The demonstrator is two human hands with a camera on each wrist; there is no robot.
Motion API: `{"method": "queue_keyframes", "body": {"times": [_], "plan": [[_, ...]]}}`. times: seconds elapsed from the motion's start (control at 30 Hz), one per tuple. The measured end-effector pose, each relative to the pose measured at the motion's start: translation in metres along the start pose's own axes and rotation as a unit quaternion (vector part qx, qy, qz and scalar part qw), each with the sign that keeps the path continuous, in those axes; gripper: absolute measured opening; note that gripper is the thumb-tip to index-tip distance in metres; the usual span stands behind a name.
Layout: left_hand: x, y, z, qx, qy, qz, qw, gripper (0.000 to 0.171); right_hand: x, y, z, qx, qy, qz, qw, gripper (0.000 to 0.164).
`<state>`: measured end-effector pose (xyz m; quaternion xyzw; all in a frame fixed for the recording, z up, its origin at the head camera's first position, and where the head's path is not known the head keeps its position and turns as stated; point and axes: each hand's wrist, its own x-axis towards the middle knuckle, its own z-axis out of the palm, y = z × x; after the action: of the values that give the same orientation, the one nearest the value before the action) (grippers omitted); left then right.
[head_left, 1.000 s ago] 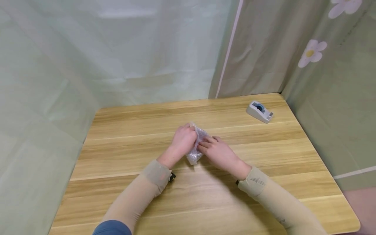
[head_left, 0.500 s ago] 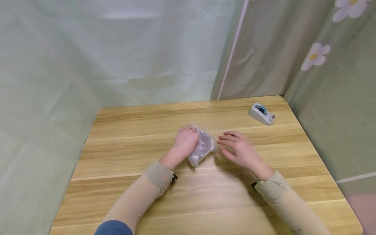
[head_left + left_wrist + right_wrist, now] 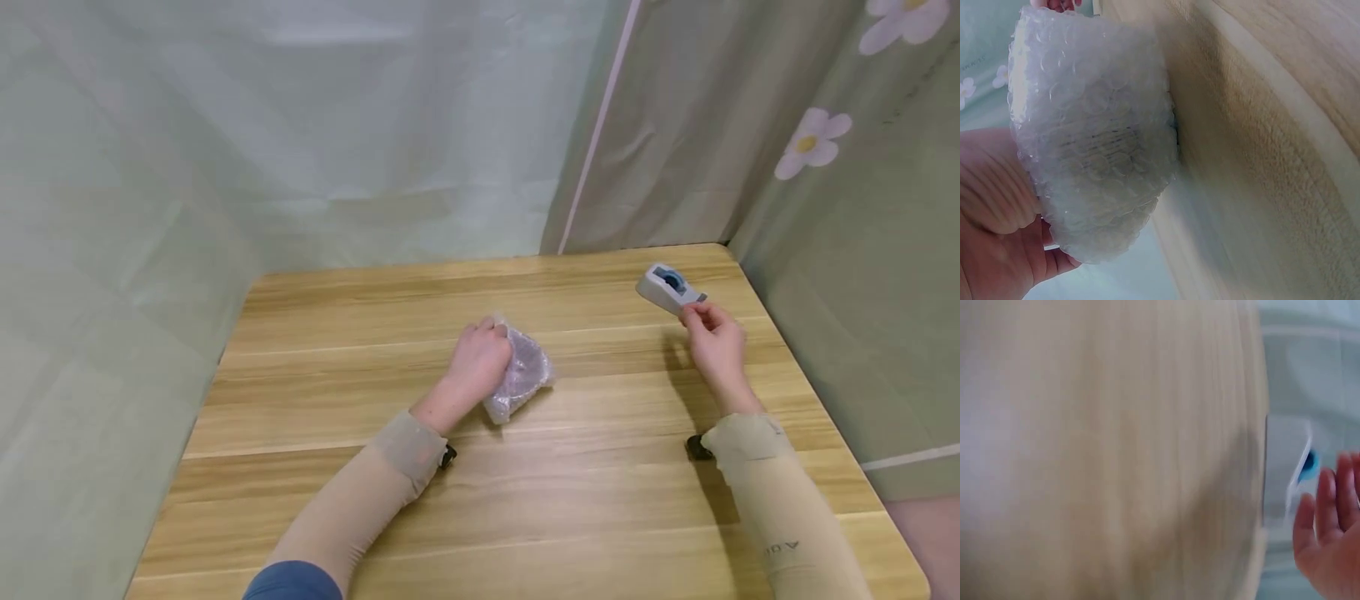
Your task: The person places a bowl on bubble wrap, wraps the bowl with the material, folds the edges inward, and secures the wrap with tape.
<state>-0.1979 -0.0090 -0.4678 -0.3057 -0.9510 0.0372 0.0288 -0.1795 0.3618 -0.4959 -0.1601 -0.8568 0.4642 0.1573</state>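
Note:
A bundle of clear bubble wrap (image 3: 525, 372) sits near the middle of the table, with something round inside showing faintly through it. My left hand (image 3: 478, 358) grips its left side; in the left wrist view that hand (image 3: 997, 231) has its thumb and fingers at the edge of the bubble wrap (image 3: 1091, 119). Toward the back right stands a white tape dispenser (image 3: 660, 290) with a blue core. At its front end is my right hand (image 3: 717, 342), thumb and fingertips close to the cutter. The blurred right wrist view shows those fingers (image 3: 1327, 506) extended beside the dispenser (image 3: 1285, 456).
The wood-grain table (image 3: 360, 517) has rounded corners. Pale curtains (image 3: 405, 150) hang close behind it and along both sides, with printed flowers on the right one.
My right hand has left the bubble wrap and moved right and back to the tape dispenser. The left hand keeps its grip on the bundle, whose round face now shows more.

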Motion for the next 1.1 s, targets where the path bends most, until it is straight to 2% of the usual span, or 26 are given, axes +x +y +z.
{"method": "queue_keyframes", "body": {"times": [0.1,0.2,0.3,0.4,0.5,0.63,0.8,1.1], "plan": [[0.0,0.001,0.0,0.002,0.001,0.001,1.0,0.007,0.014,0.008,-0.006,0.038,0.058,0.047,0.997,0.036],[-0.001,0.002,0.0,0.001,0.001,0.001,1.0,0.007,0.024,0.014,-0.012,0.024,0.058,0.061,0.996,0.04],[-0.001,0.004,0.0,0.0,0.001,0.001,1.0,0.006,0.034,0.017,-0.019,-0.021,0.006,0.04,0.999,0.048],[-0.001,0.006,0.0,0.001,0.001,0.002,1.0,0.005,0.042,0.018,-0.026,-0.069,-0.052,-0.009,0.996,0.048],[-0.001,0.008,0.0,0.004,0.003,0.004,1.0,0.005,0.048,0.017,-0.03,-0.121,-0.094,-0.049,0.987,0.044],[0.0,0.008,0.002,0.012,0.008,0.01,0.9998,0.006,0.054,0.014,-0.033,-0.182,-0.133,-0.077,0.971,0.043],[0.0,0.008,0.002,0.022,0.01,0.012,0.9996,0.005,0.064,0.012,-0.038,-0.229,-0.176,-0.086,0.954,0.047],[0.001,0.009,0.002,0.031,0.003,0.015,0.9994,0.006,0.075,0.003,-0.048,-0.241,-0.254,-0.039,0.936,0.051]]}}
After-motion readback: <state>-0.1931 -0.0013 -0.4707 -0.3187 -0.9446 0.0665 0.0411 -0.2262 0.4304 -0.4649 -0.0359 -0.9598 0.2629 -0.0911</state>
